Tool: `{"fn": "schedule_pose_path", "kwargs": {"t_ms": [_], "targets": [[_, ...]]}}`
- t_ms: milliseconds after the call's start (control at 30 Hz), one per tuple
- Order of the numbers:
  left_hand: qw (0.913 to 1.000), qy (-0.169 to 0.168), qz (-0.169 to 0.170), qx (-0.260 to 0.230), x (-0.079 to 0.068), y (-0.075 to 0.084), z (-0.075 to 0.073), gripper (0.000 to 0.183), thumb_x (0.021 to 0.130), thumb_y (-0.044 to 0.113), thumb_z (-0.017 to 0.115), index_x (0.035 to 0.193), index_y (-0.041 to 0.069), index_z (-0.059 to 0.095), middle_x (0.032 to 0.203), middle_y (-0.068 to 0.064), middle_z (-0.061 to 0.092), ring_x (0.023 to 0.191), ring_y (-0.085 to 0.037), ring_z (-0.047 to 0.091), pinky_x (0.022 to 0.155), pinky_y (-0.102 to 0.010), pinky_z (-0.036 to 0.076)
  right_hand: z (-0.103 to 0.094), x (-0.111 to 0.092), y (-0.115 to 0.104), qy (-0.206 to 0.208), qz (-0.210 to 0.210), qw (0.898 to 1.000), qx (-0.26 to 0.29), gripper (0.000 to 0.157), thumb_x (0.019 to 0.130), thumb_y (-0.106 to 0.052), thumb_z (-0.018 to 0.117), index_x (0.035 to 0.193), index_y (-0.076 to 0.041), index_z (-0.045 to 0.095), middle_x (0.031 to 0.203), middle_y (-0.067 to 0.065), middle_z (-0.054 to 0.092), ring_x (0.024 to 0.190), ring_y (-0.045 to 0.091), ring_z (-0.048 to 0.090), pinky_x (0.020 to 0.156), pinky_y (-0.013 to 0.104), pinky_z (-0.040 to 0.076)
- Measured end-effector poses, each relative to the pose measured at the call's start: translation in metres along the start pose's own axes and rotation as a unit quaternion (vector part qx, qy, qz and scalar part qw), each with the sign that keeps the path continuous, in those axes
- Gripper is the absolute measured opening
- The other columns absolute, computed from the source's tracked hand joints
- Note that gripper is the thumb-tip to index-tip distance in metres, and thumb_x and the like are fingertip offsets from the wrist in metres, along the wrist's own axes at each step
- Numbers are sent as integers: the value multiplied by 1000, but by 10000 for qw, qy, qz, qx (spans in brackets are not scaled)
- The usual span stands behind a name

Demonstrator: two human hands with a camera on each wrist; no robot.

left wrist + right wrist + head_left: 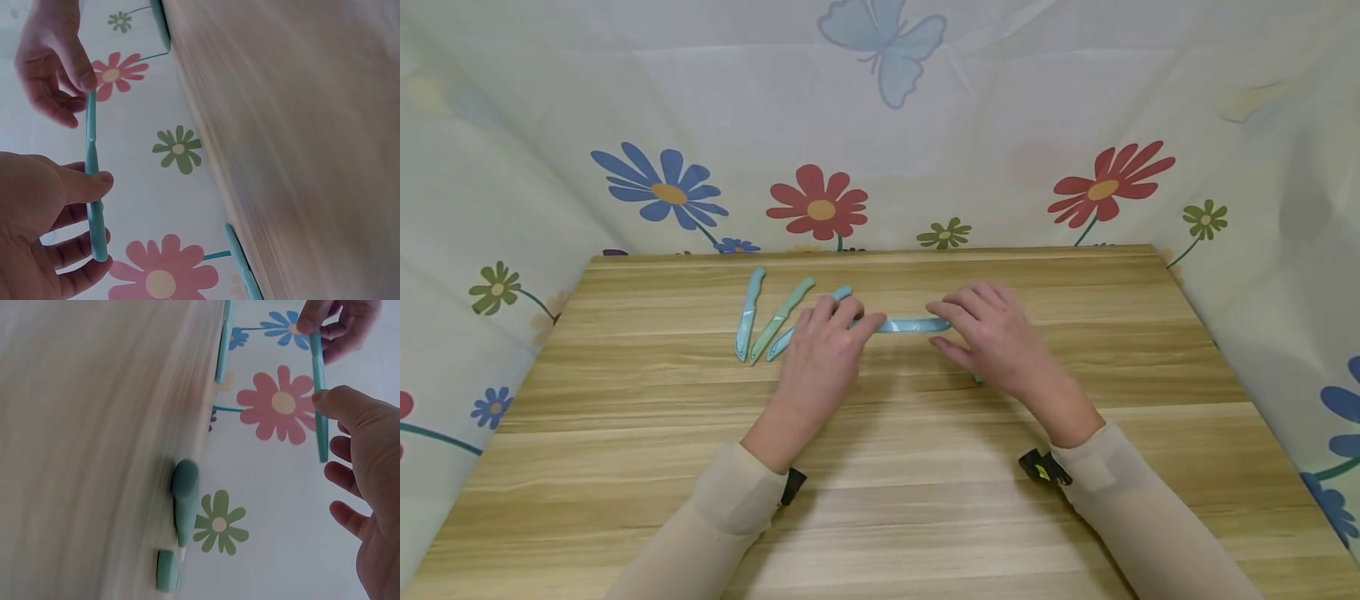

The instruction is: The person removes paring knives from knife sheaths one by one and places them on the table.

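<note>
Both hands hold up a light-blue folding-type or sheathed small knife point(913, 326), level and crosswise over the table. My left hand point(826, 346) grips its handle end, with the thumb point(94, 185) across it and fingers behind. At the other end, my right hand point(1000, 337) pinches the sheathed blade part between thumb point(334, 403) and fingers. To the left on the table lie a blue knife point(748, 317), a green knife point(781, 323) and another blue knife point(781, 343), partly hidden by my left hand.
Beneath the right hand, a teal piece point(977, 377) shows on the wooden table point(895, 517). Low in the right wrist view, a rounded teal object point(185, 500) and a blocky teal end point(167, 572) lie on it. A flower-print curtain point(1000, 192) surrounds the table's back and sides.
</note>
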State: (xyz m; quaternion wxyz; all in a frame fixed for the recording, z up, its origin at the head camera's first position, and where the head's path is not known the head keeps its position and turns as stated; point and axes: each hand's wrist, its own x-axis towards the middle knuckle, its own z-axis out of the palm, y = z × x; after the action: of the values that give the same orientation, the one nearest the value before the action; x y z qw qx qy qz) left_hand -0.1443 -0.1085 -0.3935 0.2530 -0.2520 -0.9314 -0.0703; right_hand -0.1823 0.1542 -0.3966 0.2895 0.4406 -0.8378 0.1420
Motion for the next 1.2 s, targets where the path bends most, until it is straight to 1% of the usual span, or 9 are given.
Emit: {"fn": "schedule_pose_path", "kwargs": {"t_ms": [200,367,500,667,800,900,1033,1200], "targets": [[9998,-166,-10,68,-1,3,0,28,96,6,78,123,16,80,108,-7,68,97,-29,56,77,-41,55,2,3,-11,-280,4,9996,15,55,83,-19,94,130,-2,70,116,12,70,106,32,64,94,48,54],[9998,-171,45,89,-2,7,1,29,96,5,78,123,16,80,106,-7,68,95,-28,56,74,-39,53,5,4,-20,-450,42,9990,20,52,89,-18,89,133,-2,69,121,13,68,111,32,63,97,44,55],[9998,-162,103,59,-3,9,1,29,97,4,77,123,16,79,107,-7,68,96,-29,57,78,-41,55,7,3,-23,-425,64,9990,74,49,90,-15,88,133,-1,69,121,14,68,110,31,63,96,42,55],[9998,-124,162,14,-3,12,1,28,97,3,75,122,15,79,107,-7,68,96,-29,57,79,-42,55,8,4,-24,-368,81,9993,62,43,91,-11,86,130,0,72,118,13,69,104,29,63,90,39,57],[9998,-111,171,3,-3,14,1,28,98,2,74,122,15,80,105,-7,67,95,-28,56,78,-41,55,8,5,-25,-375,70,9993,42,35,90,-8,86,122,0,75,111,11,70,98,28,63,84,36,56],[9998,-122,162,-20,-3,14,0,27,98,2,75,121,14,80,104,-7,67,94,-28,56,77,-40,55,8,5,-26,-408,72,9991,19,30,90,-8,86,117,0,76,108,10,71,96,28,64,83,35,55],[9997,-181,132,-55,-3,15,0,25,98,3,75,120,14,80,102,-6,66,93,-27,56,76,-39,54,9,5,-26,-527,122,9985,34,29,90,-8,86,116,-1,76,107,9,71,96,27,64,83,35,55],[9993,-337,55,-124,-3,15,0,22,99,6,76,119,14,81,99,-5,65,89,-26,55,73,-37,52,10,5,-26,-780,228,9965,203,28,92,-8,85,117,-2,76,107,8,70,98,27,63,84,36,54]]}}
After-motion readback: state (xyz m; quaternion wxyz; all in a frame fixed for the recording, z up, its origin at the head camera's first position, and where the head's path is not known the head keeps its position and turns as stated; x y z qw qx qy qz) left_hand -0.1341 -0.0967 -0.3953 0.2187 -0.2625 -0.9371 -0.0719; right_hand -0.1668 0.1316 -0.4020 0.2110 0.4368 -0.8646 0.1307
